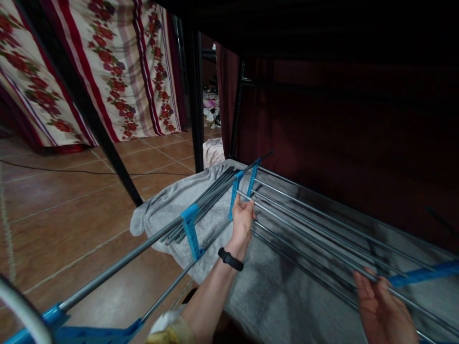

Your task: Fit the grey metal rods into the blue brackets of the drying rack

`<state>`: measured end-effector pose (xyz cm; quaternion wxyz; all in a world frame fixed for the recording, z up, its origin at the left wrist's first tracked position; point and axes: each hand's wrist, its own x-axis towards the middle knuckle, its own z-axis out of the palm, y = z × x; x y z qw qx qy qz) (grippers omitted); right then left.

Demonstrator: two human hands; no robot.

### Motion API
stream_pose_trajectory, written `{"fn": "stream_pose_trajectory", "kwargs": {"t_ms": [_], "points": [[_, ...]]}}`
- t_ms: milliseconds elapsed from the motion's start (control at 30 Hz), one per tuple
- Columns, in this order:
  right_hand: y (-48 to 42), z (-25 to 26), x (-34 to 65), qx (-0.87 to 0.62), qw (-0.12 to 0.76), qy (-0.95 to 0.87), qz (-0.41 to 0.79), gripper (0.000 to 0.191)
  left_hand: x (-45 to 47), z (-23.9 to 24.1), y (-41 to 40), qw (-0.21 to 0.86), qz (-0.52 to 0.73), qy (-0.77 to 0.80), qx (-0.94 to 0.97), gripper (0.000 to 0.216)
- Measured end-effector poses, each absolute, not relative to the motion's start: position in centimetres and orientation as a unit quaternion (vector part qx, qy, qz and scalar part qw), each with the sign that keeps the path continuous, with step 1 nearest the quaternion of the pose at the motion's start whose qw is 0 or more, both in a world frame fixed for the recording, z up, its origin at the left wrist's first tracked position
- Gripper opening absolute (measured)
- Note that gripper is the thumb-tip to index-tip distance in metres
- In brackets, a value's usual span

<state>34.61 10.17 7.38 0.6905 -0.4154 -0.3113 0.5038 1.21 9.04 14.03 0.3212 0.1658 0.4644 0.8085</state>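
Left hand [243, 217] is closed around the end of a grey metal rod [304, 228] on the drying rack [201, 205], right by a blue plastic bracket [234, 193]. Black wristband [230, 259] on that wrist. Right hand [382, 306] is low at the right edge, fingers loosely curled over the same run of rods [322, 248], just beside a blue crossbar [423, 274]; can't tell if it's really clamped on. Rack sits folded out and tilted, its rods fanning right. It lies across a grey towel [168, 205] spread on the floor, with a second blue bracket [191, 229] on the near rail [118, 265]. Floor is brown tile [71, 210], pale grout lines, thin black cable [53, 168] running across it. Floral curtain [118, 62], red on cream, hangs at back left. Black metal frame post [196, 95] stands centre, a slanted black bar [79, 100] left of it. Dark maroon cloth [340, 134] covers the right side, very dim there
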Motion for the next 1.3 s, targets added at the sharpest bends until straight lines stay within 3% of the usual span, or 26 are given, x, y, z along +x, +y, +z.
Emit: {"fn": "stream_pose_trajectory", "kwargs": {"t_ms": [500,967,1300], "points": [[10.3,6.7,34.7,-0.413,0.692,-0.318,0.499,0.022,0.8,12.4,9.1,0.355,0.803,0.453,0.155,0.082],[10.2,6.3,34.8,-0.405,0.692,-0.3,0.518,0.022,0.7,11.1,9.2,0.366,0.815,0.431,0.13,0.091],[10.0,6.4,34.4,-0.421,0.692,-0.303,0.502,0.028,0.6,10.5,9.5,0.362,0.821,0.42,0.136,0.081]]}}
